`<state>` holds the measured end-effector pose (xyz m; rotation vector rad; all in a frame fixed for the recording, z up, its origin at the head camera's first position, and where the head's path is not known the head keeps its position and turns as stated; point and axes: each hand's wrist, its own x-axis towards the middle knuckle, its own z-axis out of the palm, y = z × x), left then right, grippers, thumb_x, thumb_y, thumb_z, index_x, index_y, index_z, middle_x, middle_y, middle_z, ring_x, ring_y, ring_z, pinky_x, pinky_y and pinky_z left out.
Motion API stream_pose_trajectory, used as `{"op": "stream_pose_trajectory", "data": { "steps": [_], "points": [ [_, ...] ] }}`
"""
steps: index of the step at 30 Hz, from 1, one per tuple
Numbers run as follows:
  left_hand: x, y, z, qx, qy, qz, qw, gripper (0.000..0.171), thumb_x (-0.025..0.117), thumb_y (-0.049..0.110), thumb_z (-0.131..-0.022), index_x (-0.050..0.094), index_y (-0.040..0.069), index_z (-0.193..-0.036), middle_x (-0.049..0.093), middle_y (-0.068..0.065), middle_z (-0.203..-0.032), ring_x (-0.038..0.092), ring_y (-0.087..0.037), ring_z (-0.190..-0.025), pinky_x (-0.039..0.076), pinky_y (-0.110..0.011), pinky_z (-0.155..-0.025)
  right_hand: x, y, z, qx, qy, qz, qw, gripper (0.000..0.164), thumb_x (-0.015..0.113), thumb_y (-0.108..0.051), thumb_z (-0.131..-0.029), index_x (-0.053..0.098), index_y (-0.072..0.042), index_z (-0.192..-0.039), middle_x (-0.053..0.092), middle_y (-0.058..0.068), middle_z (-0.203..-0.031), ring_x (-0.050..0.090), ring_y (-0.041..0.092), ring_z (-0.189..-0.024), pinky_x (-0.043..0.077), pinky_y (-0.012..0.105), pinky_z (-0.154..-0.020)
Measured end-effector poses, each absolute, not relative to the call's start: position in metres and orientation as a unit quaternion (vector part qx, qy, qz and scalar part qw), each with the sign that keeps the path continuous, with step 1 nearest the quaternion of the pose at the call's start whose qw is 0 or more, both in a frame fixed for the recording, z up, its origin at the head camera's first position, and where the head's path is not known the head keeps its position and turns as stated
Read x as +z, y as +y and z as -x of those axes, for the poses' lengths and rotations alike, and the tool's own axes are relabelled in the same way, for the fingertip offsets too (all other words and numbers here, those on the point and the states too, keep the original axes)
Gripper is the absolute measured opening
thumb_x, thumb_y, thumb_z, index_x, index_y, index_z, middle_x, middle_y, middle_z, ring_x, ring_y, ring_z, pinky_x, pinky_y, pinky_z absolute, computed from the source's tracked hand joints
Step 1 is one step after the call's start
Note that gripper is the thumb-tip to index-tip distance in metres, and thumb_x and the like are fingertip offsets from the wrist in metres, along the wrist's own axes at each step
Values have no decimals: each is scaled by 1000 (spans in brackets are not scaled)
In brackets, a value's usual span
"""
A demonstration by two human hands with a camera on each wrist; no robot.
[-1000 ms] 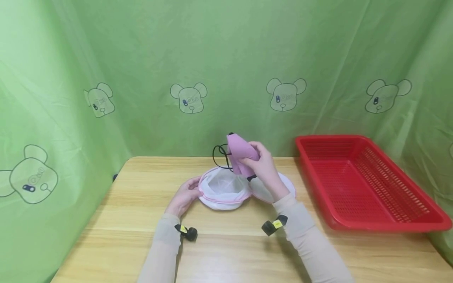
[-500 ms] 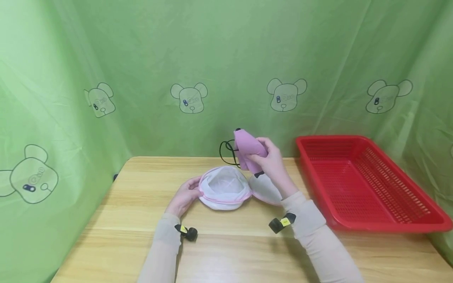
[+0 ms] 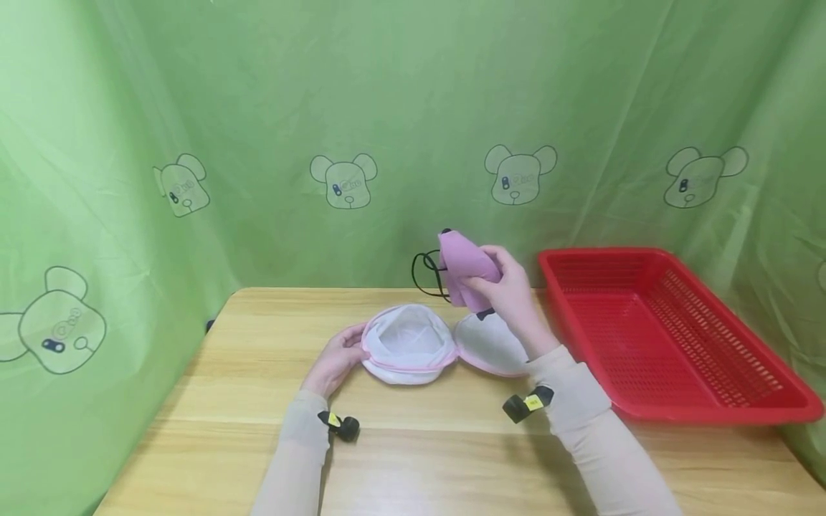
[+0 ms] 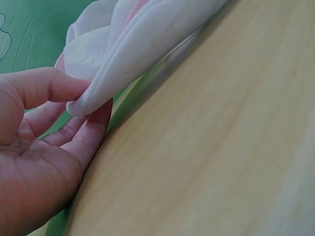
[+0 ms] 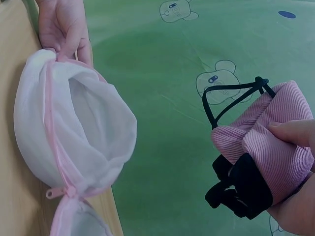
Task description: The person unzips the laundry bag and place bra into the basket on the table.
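My left hand (image 3: pixel 334 362) pinches the left edge of a white mesh laundry bag (image 3: pixel 406 375) with pink zip trim, which sits on the table. The bag's mouth gapes, and its round lid (image 3: pixel 487 347) lies folded out to the right. In the left wrist view, thumb and fingers nip the bag's rim (image 4: pixel 106 81). My right hand (image 3: pixel 516 297) holds a folded pink ribbed bra (image 3: pixel 463 264) with thin black straps, raised above the lid. A black strap loop (image 5: pixel 209 108) hangs off it in the right wrist view. The pink zip puller (image 5: pixel 56 192) dangles beside the bag's hinge.
A large red plastic basket (image 3: pixel 600 358) stands on the right of the wooden table (image 3: pixel 413 466). Green curtains (image 3: pixel 413 93) with bear outlines enclose the back and sides. Small black wrist cameras sit on both sleeves.
My right hand has carried the bra to the right and slightly up, away from the bag's mouth, uncovering more of the lid. My left hand has stayed on the bag's edge.
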<state>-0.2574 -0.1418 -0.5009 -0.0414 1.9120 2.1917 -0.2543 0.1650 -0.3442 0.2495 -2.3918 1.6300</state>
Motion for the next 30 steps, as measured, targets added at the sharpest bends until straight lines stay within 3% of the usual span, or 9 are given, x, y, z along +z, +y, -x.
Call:
{"op": "stream_pose_trajectory", "data": {
  "steps": [12, 30],
  "points": [
    [-502, -142, 257, 751, 651, 14, 110, 72, 59, -18, -75, 44, 2, -142, 50, -21, -141, 56, -27, -120, 52, -31, -101, -334, 185, 249, 538, -832, -68, 122, 54, 73, -10, -85, 49, -9, -134, 56, 19, -134, 53, 35, -120, 50, 54, -97],
    [-498, -140, 255, 748, 653, 23, 114, 73, 58, -19, -74, 43, 1, -142, 48, -21, -143, 53, -30, -125, 51, -32, -103, -323, 212, 240, 537, -835, -31, 118, 56, 72, -18, -87, 46, -12, -137, 53, 15, -135, 51, 30, -119, 53, 50, -95]
  ]
}}
